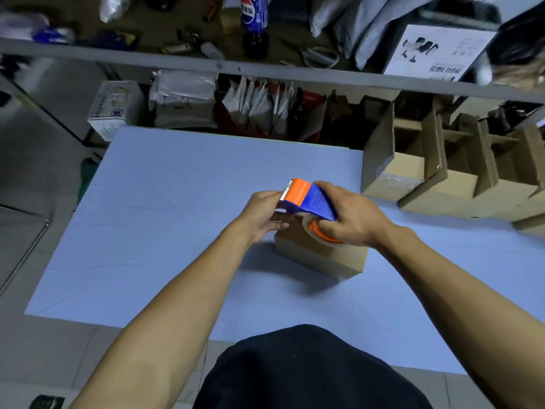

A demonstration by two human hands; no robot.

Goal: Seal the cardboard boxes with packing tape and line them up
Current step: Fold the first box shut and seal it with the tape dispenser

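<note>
A small brown cardboard box (320, 255) sits near the middle of the pale blue sheet-covered surface (165, 219), partly hidden behind both hands. Just above its top the person holds a blue and orange plastic tape dispenser (308, 200) loaded with a roll of clear packing tape (323, 231) — the serrated orange end points left and away. The right hand (352, 218) grips the dispenser around its blue body and roll, fingers curled over it. The left hand (262, 215) is at the dispenser's cutter end, its fingers curled and pinching there; whether it holds the tape's loose end or only the dispenser I cannot tell.

Along the right edge of the surface stands a row of open brown cardboard boxes (418, 178) with flaps upright, touching one another. Beyond the surface, a grey metal shelf (206, 64) carries a dark cola bottle with a blue label (255, 25) — beside grey plastic mailers (354, 22) and a white printed carton (436, 51). White packets (259, 107) stand below the shelf.
</note>
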